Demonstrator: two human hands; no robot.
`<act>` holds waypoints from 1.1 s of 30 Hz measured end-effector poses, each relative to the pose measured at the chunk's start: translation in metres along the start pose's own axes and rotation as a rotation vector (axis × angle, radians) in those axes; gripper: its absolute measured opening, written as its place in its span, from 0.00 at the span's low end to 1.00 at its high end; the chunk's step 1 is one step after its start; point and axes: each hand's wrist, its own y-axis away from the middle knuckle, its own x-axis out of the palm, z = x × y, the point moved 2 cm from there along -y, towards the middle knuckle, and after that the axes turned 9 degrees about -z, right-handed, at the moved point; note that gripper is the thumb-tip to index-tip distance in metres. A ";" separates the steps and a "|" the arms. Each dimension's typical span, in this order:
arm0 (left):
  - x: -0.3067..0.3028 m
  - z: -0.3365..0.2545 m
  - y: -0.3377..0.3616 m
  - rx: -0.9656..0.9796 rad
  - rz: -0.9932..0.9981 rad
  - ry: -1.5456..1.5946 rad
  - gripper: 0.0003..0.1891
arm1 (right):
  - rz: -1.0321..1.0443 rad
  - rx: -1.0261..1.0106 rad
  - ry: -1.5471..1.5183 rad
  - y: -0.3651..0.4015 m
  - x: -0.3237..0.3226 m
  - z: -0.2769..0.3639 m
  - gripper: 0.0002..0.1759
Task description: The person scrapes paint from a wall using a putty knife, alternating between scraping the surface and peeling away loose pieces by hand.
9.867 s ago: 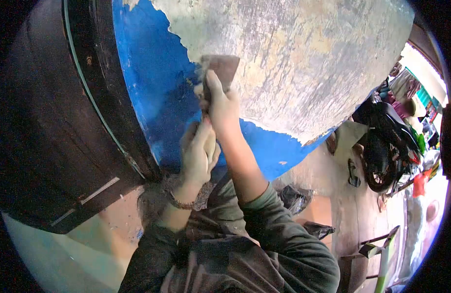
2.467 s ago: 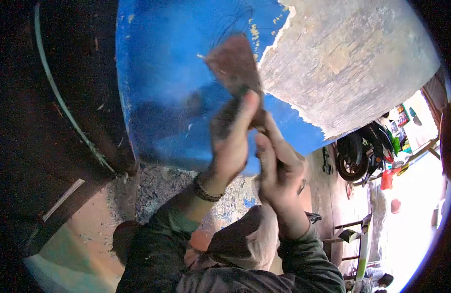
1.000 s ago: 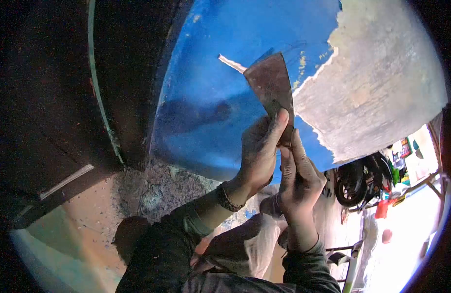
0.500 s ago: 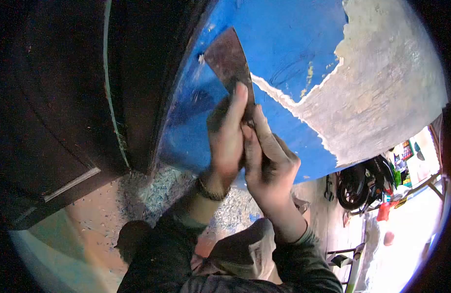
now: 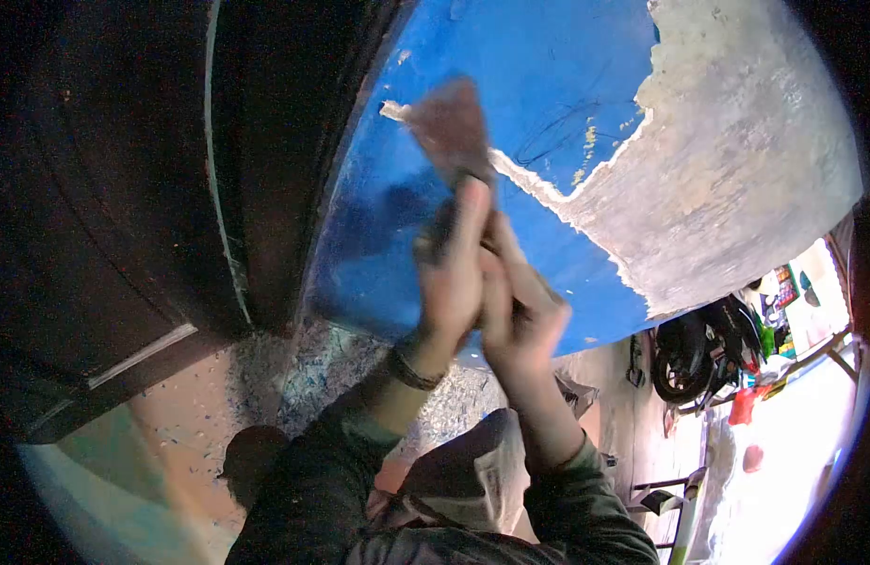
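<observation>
A scraper [image 5: 451, 127] with a wide, dull blade lies against the blue painted wall [image 5: 538, 85], its blade pointing up and away from me. My left hand [image 5: 454, 278] is closed round the handle, thumb stretched along it toward the blade. Just right of it, my right hand [image 5: 524, 315] is closed on the lower part of the same handle; motion blurs both hands. A thin pale line of stripped paint runs from both sides of the blade, joining a large bare grey area [image 5: 746, 151] with ragged edges on the right.
A dark panel [image 5: 152, 188] stands close on the left. Paint flakes [image 5: 331, 367] cover the floor below the wall. At the right are a motorcycle [image 5: 684, 358], a metal frame [image 5: 684, 508] and a red object [image 5: 742, 405].
The scraper and both hands have moved slightly down and right. A pale scraped spot now shows at the blade's left edge.
</observation>
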 end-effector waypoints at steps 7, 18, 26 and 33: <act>0.000 0.000 0.000 0.201 -0.036 0.117 0.19 | -0.080 -0.031 -0.059 0.006 0.010 -0.008 0.19; 0.007 0.017 0.022 0.375 0.310 -0.130 0.10 | -0.030 0.719 -1.000 0.036 -0.024 -0.026 0.29; 0.021 0.074 0.049 0.260 0.533 -0.375 0.14 | -0.202 0.799 -1.223 0.101 -0.051 -0.050 0.41; 0.018 0.088 0.056 -0.219 0.520 -0.072 0.14 | -0.252 0.720 -0.755 0.116 -0.049 -0.062 0.29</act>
